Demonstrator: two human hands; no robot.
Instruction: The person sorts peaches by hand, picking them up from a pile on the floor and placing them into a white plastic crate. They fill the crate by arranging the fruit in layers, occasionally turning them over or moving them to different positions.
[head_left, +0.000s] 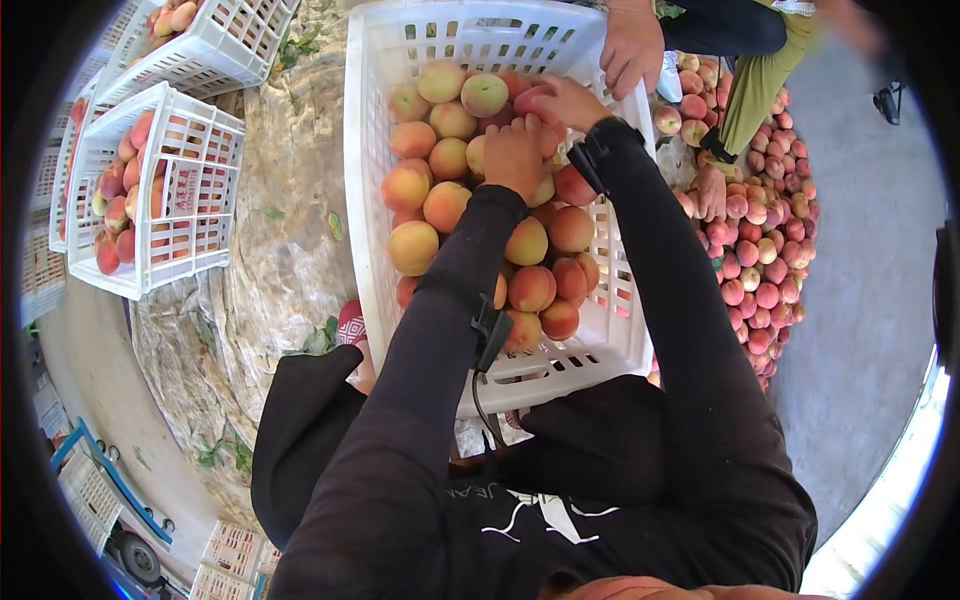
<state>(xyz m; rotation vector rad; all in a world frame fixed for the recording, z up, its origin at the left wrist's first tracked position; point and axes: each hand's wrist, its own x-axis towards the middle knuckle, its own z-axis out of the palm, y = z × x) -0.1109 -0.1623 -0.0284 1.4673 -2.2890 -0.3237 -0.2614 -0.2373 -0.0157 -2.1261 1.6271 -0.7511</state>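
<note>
A white slatted crate (362, 190) in front of me holds many yellow, orange and red peaches (447, 206). Both my hands are inside it, side by side over the fruit near its far part. My left hand (514, 157) reaches down with bent fingers onto the peaches; its fingertips are hidden among them. My right hand (572, 103) is closed round a reddish peach (535, 101) close to the right wall. Black sleeves and wrist straps cover both my forearms.
Another person's hand (634, 50) rests on the crate's far right rim. A second hand (710, 192) touches a large peach pile (765, 240) at the right. Filled white crates (160, 190) stand at the left on a dirty ground sheet (290, 200). A blue cart (115, 480) is lower left.
</note>
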